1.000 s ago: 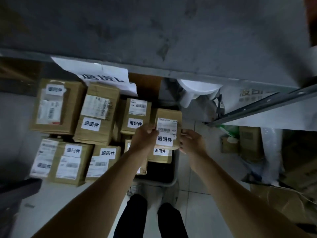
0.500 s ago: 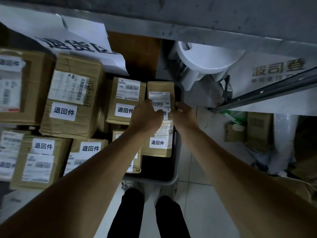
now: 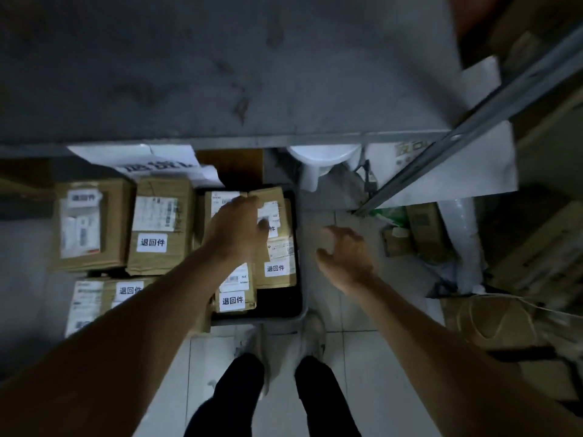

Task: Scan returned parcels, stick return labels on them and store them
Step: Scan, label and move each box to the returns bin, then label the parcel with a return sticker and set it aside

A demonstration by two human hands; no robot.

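Observation:
A small brown parcel (image 3: 273, 203) with a white shipping label and a return label lies at the far right of a dark grey bin (image 3: 298, 307), on top of other labelled parcels. My left hand (image 3: 238, 228) rests over its left side, fingers spread, thumb touching the label. My right hand (image 3: 345, 257) hovers to the right of the bin above the floor tiles, fingers apart and holding nothing. More brown parcels with white return labels (image 3: 152, 242) sit in the bin and in stacks to its left.
A grey shelf board (image 3: 220, 74) spans the top of the view, with a slanted metal rail (image 3: 473, 121) at the right. A white stool (image 3: 321, 162), cartons (image 3: 422, 228) and plastic wrap lie at the right. My feet stand on pale tiles below the bin.
The parcel held in both hands has been set down in the bin. My right hand has let go and pulled away to the right; my left hand stays on the parcel.

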